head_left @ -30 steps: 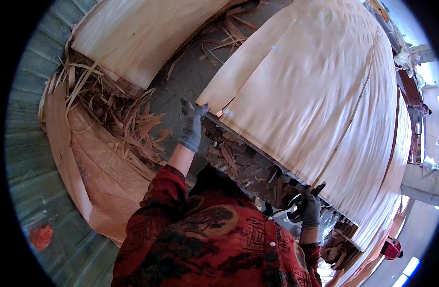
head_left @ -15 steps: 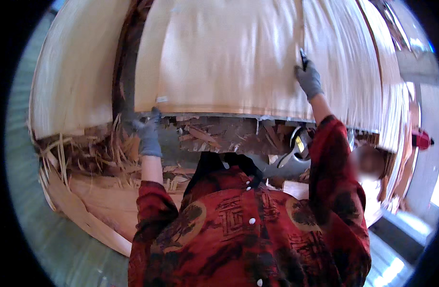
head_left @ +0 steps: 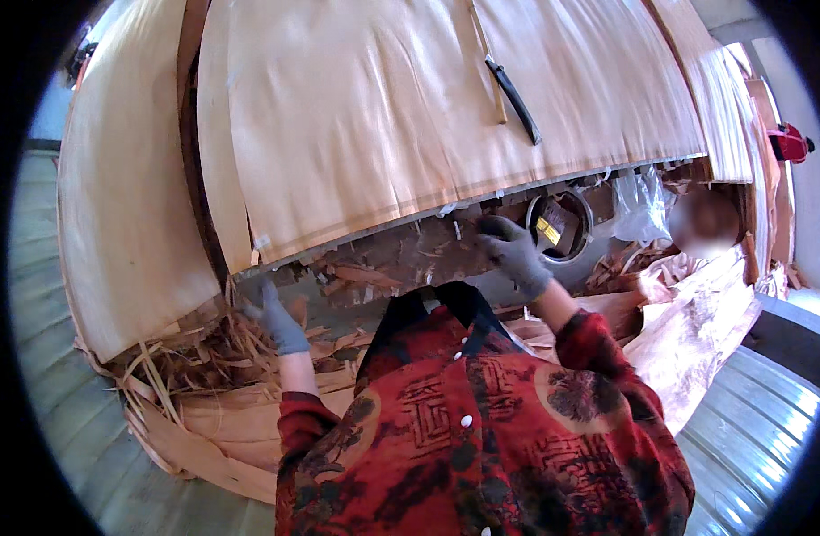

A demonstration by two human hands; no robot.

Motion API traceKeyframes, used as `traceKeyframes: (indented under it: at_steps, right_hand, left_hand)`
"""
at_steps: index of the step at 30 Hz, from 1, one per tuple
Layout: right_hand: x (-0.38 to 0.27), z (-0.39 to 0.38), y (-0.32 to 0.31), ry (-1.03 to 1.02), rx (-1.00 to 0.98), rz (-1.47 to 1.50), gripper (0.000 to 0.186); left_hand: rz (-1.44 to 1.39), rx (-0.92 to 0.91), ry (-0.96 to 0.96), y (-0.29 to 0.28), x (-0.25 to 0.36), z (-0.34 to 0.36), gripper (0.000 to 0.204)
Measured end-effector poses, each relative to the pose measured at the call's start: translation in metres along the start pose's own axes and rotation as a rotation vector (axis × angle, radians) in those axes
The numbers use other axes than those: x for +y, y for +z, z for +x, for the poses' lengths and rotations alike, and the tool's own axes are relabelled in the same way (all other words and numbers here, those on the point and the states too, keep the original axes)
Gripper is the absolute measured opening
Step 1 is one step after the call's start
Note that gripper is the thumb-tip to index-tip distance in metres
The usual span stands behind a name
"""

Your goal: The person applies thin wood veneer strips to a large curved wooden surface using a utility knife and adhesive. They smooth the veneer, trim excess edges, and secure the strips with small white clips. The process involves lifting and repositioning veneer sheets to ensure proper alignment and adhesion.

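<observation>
A wide pale wood veneer sheet point(head_left: 356, 125) covers the work surface, its near edge running across in front of me. My left hand point(head_left: 282, 323), in a grey glove, is just below the sheet's near left corner, fingers apart and slightly blurred. My right hand point(head_left: 520, 259), gloved too, is below the near edge beside a round metal-rimmed roll point(head_left: 562, 225), fingers loosely bent and nothing visible in them. On the sheet lies a black-handled tool point(head_left: 514, 100), perhaps a knife, beside a thin wood strip point(head_left: 499, 103).
Another veneer stack point(head_left: 133, 196) stands at left across a dark gap. Torn veneer scraps point(head_left: 195, 357) heap below it. A clear plastic bag point(head_left: 640, 205) hangs near the right edge. Long veneer offcuts point(head_left: 687, 330) lie at right. A red object point(head_left: 788, 143) is at far right.
My right hand has let go of the black-handled tool and come back below the sheet's near edge. My left hand has dropped slightly away from the corner. The view has shifted.
</observation>
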State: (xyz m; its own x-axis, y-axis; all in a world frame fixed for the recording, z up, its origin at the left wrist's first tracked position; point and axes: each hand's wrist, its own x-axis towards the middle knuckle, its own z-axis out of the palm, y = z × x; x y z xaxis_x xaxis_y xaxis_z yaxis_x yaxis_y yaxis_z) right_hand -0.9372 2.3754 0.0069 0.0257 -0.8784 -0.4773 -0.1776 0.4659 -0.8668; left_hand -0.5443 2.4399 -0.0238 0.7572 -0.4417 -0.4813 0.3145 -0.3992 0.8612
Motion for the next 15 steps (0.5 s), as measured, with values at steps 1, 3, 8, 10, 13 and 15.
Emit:
traceKeyframes:
  at_steps: [1, 3, 8, 10, 13, 15]
  right_hand:
    - [0.021, 0.013, 0.022, -0.050, 0.045, 0.172, 0.035]
    - [0.032, 0.030, 0.061, -0.063, 0.021, 0.409, 0.035]
    - [0.001, 0.023, 0.074, 0.126, -0.065, 0.627, 0.024]
    - [-0.003, 0.020, 0.076, 0.178, -0.110, 0.644, 0.019]
    - [0.002, 0.026, 0.087, 0.104, -0.093, 0.602, 0.019]
    - [-0.002, 0.026, 0.090, 0.130, -0.065, 0.573, 0.019]
  left_hand:
    - [-0.006, -0.006, 0.049, -0.018, -0.021, 0.010, 0.100]
    - [0.012, 0.031, 0.129, -0.057, -0.068, 0.036, 0.098]
    - [0.102, 0.050, 0.146, -0.028, -0.032, -0.018, 0.097]
    - [0.081, 0.023, 0.129, -0.027, -0.031, -0.021, 0.099]
    - [0.067, 0.022, 0.151, -0.030, -0.037, -0.015, 0.102]
    - [0.055, 0.032, 0.207, -0.036, -0.048, -0.007, 0.103]
